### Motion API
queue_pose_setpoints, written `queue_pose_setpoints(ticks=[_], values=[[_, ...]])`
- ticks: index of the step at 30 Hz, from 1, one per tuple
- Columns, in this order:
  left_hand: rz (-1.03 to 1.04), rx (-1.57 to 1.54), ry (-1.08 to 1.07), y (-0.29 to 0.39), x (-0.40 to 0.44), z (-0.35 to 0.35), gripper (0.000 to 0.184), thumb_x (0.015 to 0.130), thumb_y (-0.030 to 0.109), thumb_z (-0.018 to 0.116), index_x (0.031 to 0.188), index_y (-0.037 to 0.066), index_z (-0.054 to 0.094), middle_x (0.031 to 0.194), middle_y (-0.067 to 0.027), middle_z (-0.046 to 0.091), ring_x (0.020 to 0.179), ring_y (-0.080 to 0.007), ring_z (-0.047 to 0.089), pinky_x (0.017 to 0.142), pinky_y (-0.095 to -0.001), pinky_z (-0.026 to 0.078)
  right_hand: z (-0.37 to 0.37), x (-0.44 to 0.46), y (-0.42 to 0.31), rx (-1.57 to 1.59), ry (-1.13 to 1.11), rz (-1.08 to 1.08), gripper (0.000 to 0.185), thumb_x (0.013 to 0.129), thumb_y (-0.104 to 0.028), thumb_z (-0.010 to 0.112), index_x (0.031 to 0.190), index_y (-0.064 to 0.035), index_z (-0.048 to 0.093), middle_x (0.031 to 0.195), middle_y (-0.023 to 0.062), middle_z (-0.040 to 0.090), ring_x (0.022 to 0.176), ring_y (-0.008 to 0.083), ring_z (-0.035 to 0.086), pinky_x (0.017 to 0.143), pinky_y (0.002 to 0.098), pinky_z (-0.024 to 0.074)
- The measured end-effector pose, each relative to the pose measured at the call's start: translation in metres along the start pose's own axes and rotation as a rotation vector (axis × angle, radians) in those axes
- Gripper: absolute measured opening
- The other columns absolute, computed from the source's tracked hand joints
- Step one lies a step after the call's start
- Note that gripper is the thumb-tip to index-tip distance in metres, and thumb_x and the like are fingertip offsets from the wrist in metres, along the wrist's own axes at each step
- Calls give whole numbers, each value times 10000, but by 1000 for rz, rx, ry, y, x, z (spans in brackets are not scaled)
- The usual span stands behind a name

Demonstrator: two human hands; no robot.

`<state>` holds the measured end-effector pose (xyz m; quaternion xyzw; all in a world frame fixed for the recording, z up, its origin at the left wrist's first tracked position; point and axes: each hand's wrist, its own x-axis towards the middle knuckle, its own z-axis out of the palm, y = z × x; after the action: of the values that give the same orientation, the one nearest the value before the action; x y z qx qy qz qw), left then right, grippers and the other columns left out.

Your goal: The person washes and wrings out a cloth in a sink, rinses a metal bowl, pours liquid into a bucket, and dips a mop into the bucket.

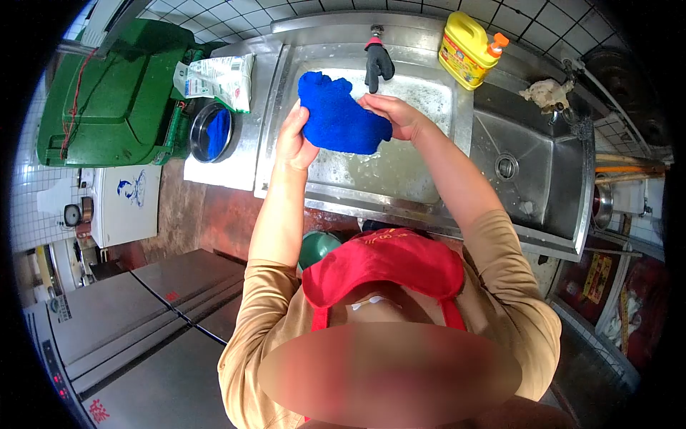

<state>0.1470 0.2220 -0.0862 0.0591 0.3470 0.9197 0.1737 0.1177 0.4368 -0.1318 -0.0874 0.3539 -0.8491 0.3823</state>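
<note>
A bright blue cloth (343, 118), bunched and folded, is held up between my two hands above the sink. My left hand (294, 136) grips its left edge, with the thumb pressed on the near side. On the other side, my right hand (394, 114) pinches the cloth's upper right part; some fingers are hidden behind it. Below lies the stainless steel sink basin (421, 193) with cloudy, sudsy water (371, 171). Just beyond the cloth, a faucet (376, 61) covered with a dark glove-like piece hangs over the water.
Left of the basin, a steel bowl (196, 146) holds another blue cloth (219, 134), beside a white plastic bag (227, 80). A yellow detergent jug (464, 53) stands at the back right. A second sink (493, 132) is at right, a green bin (107, 107) at left.
</note>
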Motion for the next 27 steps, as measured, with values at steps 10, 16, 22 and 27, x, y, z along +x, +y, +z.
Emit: queue_pose_setpoints(ticks=[10, 16, 22, 27], values=[[24, 152, -60, 15, -1, -4, 724, 721, 25, 609, 1344, -3, 241, 1293, -156, 403, 1188, -271, 414, 1001, -385, 334, 17, -1, -12, -52, 145, -174, 440, 801, -135, 592, 1192, -5, 440, 1133, 119, 545, 1034, 204, 540, 914, 345, 409], [52, 233, 28, 21, -2, -1, 762, 713, 65, 633, 1359, 25, 231, 1346, -150, 347, 1237, -290, 355, 1023, -426, 292, 19, -4, -33, 177, 21, -320, 365, 810, -47, 548, 1159, 18, 465, 1116, 127, 557, 1027, 232, 549, 913, 363, 420], [135, -292, -192, 31, -5, 1, 639, 762, 142, 515, 1353, 77, 280, 1398, -162, 268, 1265, -347, 290, 1051, -486, 221, 26, -9, -51, 273, 25, -360, 327, 845, -79, 530, 1154, 8, 467, 1105, 127, 563, 992, 230, 569, 890, 362, 441], [198, 353, 0, -32, 38, 2, 483, 843, 214, 528, 1290, 94, 387, 1318, -124, 393, 1195, -280, 387, 993, -424, 312, 26, -5, -48, 62, 124, -344, 410, 854, -136, 535, 1215, 20, 417, 1150, 142, 537, 1034, 231, 548, 912, 364, 423]])
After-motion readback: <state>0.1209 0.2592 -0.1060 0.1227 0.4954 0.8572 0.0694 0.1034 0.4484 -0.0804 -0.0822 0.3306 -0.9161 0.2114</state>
